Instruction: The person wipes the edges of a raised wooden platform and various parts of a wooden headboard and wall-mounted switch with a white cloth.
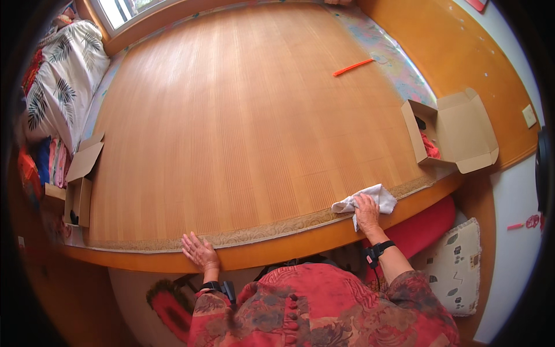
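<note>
Under my right hand (366,211) is a white cloth (383,196), bunched at the near right edge of a large raised platform. The hand presses on it from above, fingers bent over the fabric, so I cannot see what lies beneath the palm. My left hand (199,252) rests flat on the platform's near edge, fingers stretched out, holding nothing. Both wrists wear black straps. A tan striped mat (248,127) covers the platform, bordered along the front by a patterned strip (277,227) and a wooden rim (300,245).
An orange stick-like thing (353,67) lies on the mat's far right. At the right edge an open cardboard box (468,130) holds red fabric; another open box (78,199) stands at the left. Leaf-patterned bedding (66,81) is piled far left. Below right leans a pale cushion (454,266).
</note>
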Available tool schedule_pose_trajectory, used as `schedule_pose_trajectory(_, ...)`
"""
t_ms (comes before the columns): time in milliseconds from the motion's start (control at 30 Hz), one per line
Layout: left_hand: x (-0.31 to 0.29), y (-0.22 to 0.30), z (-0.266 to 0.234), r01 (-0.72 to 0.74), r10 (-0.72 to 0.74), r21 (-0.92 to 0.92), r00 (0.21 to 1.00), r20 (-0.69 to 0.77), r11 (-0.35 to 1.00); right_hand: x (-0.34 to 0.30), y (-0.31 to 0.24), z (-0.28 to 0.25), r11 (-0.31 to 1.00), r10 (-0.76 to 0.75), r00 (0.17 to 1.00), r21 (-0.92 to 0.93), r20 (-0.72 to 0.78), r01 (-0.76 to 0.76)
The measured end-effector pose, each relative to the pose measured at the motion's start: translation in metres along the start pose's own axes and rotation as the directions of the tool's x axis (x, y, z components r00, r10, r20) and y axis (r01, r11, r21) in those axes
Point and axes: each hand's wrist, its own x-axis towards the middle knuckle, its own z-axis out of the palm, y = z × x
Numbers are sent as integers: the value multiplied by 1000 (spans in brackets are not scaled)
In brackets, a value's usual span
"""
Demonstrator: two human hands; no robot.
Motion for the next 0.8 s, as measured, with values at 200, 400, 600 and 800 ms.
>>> schedule_pose_trajectory(200, -4, -6, 4, -7, 6, -4, 998, -66, 1000, 7, -28, -26, 958, -236, 953, 209, 189, 196)
schedule_pose_trajectory(400, -3, -1, -3, 11, -14, -57, 999, -50, 998, 38, -108, -49, 796, -502, 848, 473, 169, 377)
schedule_pose_trajectory(600, -5, 0, -6, -3, -1, -78, 999, -50, 997, 73, -168, -17, 714, -611, 791, 405, -37, 571)
schedule_pose_trajectory(800, -6, 1, -14, -11, 7, -84, 999, -45, 996, 44, -145, -13, 669, -708, 688, 462, 159, 582)
